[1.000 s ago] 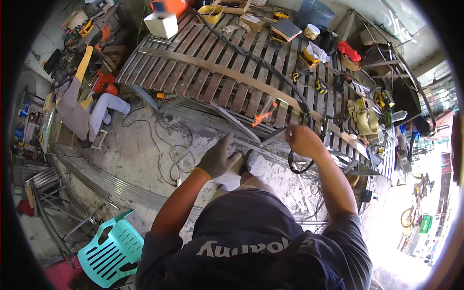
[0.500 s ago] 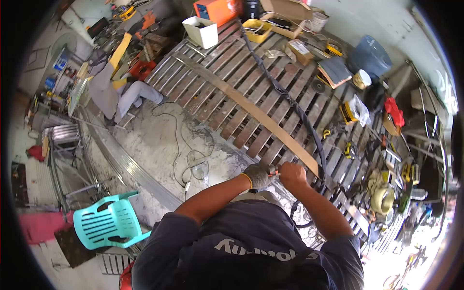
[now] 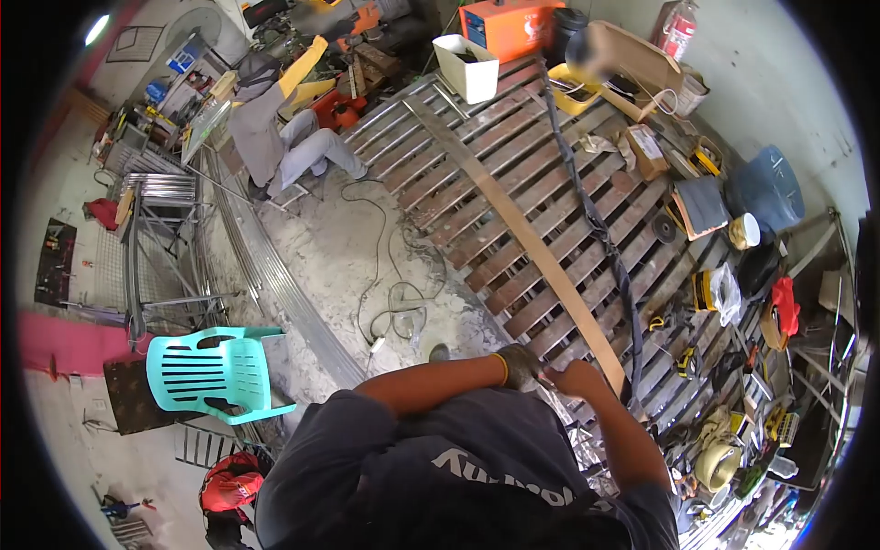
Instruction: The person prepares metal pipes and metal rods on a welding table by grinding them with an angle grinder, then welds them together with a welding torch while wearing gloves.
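Step in hand: gloved left hand (image 3: 521, 365) and bare right hand (image 3: 577, 378) held close together beside slatted bench (image 3: 527, 321); grips cannot be told. Next move likely calls for steadiness.

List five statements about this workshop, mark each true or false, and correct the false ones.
1. The left hand wears a glove. True.
2. The right hand is gloved too. False: the right hand is bare.
3. A long flat board lies across the slats of the bench. True.
4. The plastic chair is red. False: the plastic chair is turquoise.
5. The blue bucket stands beside the plastic chair. False: the blue bucket is across the bench, near the wall.
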Demonstrator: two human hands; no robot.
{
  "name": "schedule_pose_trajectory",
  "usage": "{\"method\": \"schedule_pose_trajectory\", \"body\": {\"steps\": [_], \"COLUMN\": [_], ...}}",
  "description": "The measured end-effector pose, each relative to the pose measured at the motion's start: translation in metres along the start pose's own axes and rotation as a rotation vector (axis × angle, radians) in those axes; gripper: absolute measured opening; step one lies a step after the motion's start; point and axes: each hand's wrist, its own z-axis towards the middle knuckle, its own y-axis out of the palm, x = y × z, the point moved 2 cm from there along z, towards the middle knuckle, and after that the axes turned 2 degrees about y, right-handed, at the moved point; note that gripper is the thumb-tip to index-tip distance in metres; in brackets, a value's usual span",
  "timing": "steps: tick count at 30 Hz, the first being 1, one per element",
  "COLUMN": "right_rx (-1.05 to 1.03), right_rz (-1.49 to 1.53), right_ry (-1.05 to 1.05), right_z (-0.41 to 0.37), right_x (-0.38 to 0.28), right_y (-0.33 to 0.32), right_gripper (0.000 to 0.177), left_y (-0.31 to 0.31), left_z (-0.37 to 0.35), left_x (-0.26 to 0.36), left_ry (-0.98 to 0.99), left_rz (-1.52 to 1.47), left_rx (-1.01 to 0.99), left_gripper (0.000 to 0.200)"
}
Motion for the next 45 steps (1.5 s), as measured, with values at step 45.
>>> {"method": "schedule_pose_trajectory", "body": {"steps": [45], "right_rx": [0.464], "right_rz": [-0.559], "right_ry": [-0.464], "right_z": [-0.013], "right_x": [-0.038], "right_y": [0.054], "right_gripper": [0.036], "left_y": [-0.051], "left_z": [-0.051], "left_x": [-0.039], "left_ry": [0.016], "left_rz": [0.173], "left_rx": [-0.171], "left_gripper": [0.041]}}
